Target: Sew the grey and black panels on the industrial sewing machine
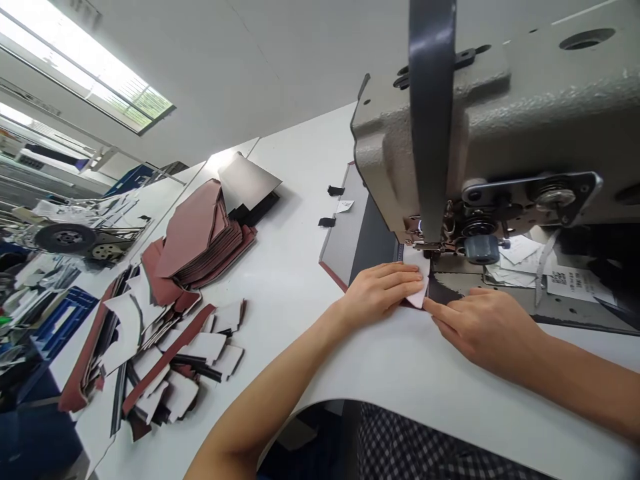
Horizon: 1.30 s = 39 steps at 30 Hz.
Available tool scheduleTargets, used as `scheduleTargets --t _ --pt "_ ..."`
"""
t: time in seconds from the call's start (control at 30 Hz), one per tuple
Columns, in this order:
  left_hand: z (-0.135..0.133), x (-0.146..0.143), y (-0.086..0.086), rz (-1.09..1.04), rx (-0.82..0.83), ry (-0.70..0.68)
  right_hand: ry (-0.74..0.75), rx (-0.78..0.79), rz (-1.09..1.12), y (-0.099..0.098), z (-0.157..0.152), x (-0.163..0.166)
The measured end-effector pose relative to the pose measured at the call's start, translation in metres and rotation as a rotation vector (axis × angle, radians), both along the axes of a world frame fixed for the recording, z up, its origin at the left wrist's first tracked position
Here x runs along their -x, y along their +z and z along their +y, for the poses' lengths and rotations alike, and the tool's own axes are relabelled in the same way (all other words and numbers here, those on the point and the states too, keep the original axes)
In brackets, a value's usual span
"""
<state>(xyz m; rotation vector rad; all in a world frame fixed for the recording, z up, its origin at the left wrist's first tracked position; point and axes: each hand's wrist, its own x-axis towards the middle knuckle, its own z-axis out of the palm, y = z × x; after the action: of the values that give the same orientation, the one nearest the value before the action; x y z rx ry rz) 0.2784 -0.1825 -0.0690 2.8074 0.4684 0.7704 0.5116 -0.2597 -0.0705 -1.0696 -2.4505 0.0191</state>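
A grey sewing machine stands on the white table. Under its presser foot lies a small white and maroon piece. My left hand rests flat on that piece, fingers stretched out and pressed together, holding it down. From the right, my right hand touches the piece's edge with its fingertips, the fingers extended on the table. A dark piece lies beneath, between the two hands.
A stack of maroon cut pieces and scattered white and maroon pieces lie at the left of the table. Paper slips sit behind the machine's needle area. Blue crates and another machine are at far left.
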Motion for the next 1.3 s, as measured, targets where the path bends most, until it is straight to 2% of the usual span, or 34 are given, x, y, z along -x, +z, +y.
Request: scheduleTargets --t 0.2,0.47,0.63,0.77,1.0,1.2,1.3 --pt "0.001 -0.001 -0.003 -0.011 0.051 0.025 0.016 -0.002 0.0 0.0 0.001 0.0" --pt "0.018 -0.007 0.0 -0.012 0.067 0.036 -0.055 -0.072 -0.007 -0.007 0.011 -0.004" --pt "0.016 -0.008 0.003 -0.07 0.09 -0.005 -0.172 0.049 0.237 -0.003 0.02 -0.014" --pt "0.015 -0.005 0.002 -0.113 0.088 -0.05 -0.243 0.072 0.21 -0.002 0.024 -0.018" --pt "0.016 -0.003 -0.004 -0.152 0.167 -0.065 -0.207 0.042 0.154 -0.005 0.024 -0.016" --pt "0.018 -0.001 0.0 -0.149 0.27 -0.109 -0.054 0.059 0.141 -0.004 0.024 -0.015" --pt "0.02 0.001 0.001 -0.117 0.326 -0.145 0.0 -0.027 0.05 -0.003 0.023 -0.013"
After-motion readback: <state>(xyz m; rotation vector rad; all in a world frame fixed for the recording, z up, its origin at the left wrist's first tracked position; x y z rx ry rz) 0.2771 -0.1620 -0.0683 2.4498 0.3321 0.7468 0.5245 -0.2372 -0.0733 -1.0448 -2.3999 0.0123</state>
